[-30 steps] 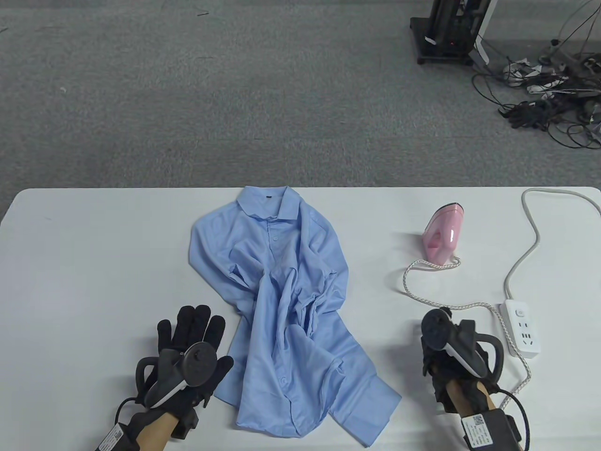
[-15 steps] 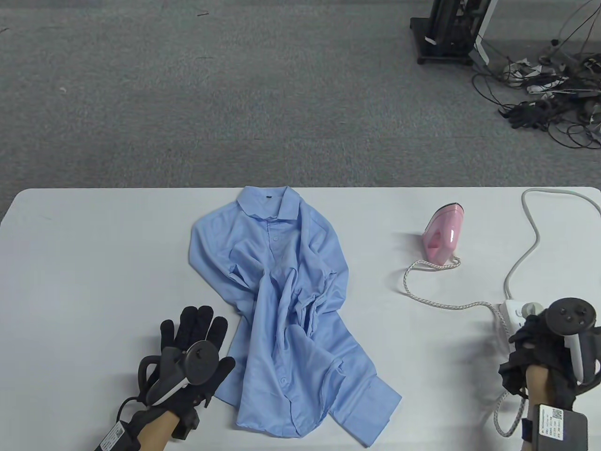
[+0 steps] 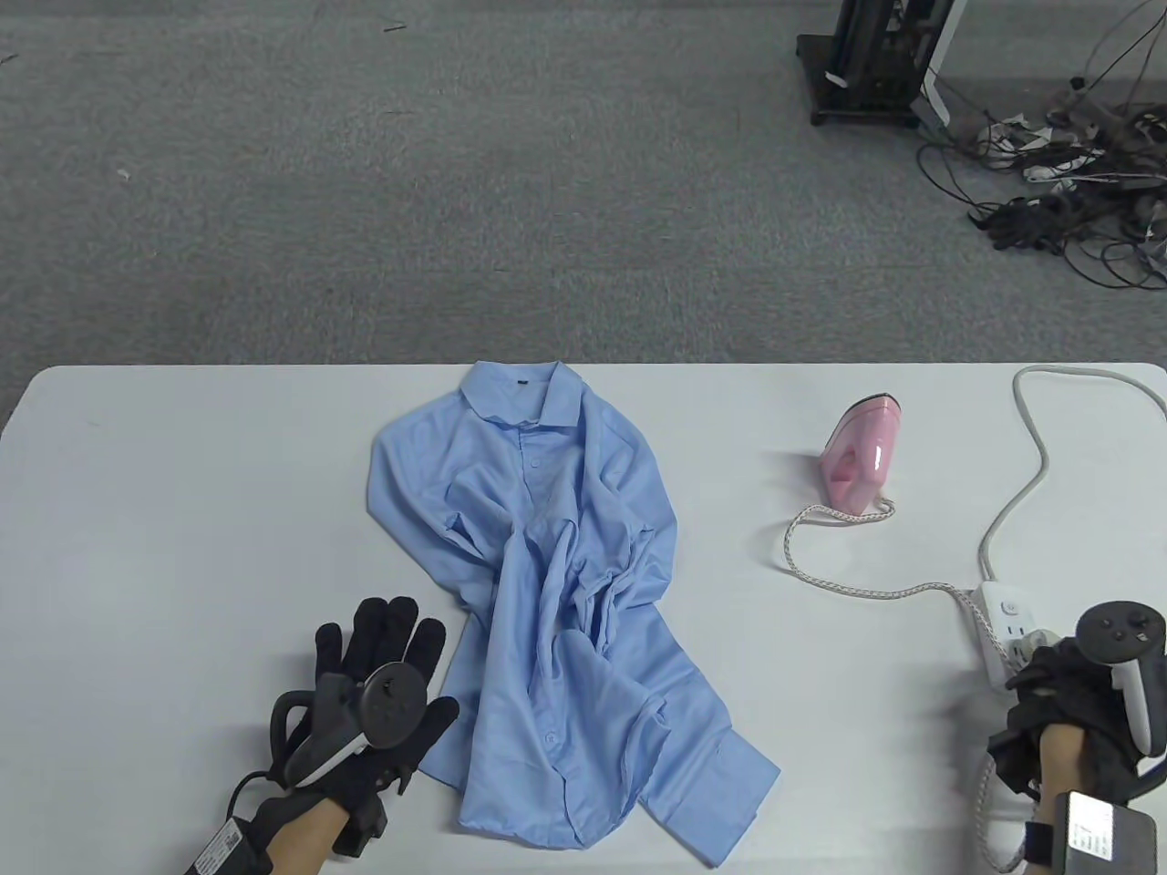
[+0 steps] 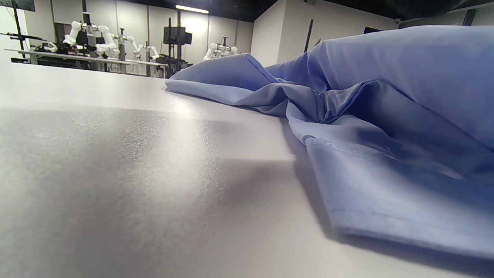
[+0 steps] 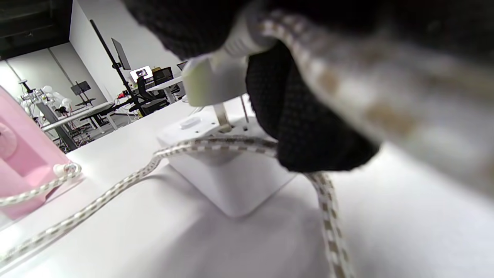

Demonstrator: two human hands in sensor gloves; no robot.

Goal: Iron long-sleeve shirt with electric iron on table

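Note:
A crumpled light-blue long-sleeve shirt (image 3: 556, 592) lies on the white table (image 3: 182, 474), collar at the far edge; it also shows in the left wrist view (image 4: 386, 116). The pink iron (image 3: 857, 456) stands upright to its right. Its braided cord (image 3: 848, 588) runs to the white power strip (image 3: 1007, 620). My left hand (image 3: 383, 629) rests flat on the table with fingers spread, beside the shirt's left hem. My right hand (image 3: 1035, 661) grips the iron's white plug (image 5: 216, 83), its prongs at a socket of the strip (image 5: 231, 181).
The strip's thick grey cable (image 3: 1030, 474) curves to the table's far right corner. The iron (image 5: 23, 154) and its cord (image 5: 96, 200) show at the left of the right wrist view. Carpet, a stand and tangled cables lie beyond the table.
My right hand moved right from the table's front to the power strip with the plug, then lowered it onto the strip. My left hand barely moved.

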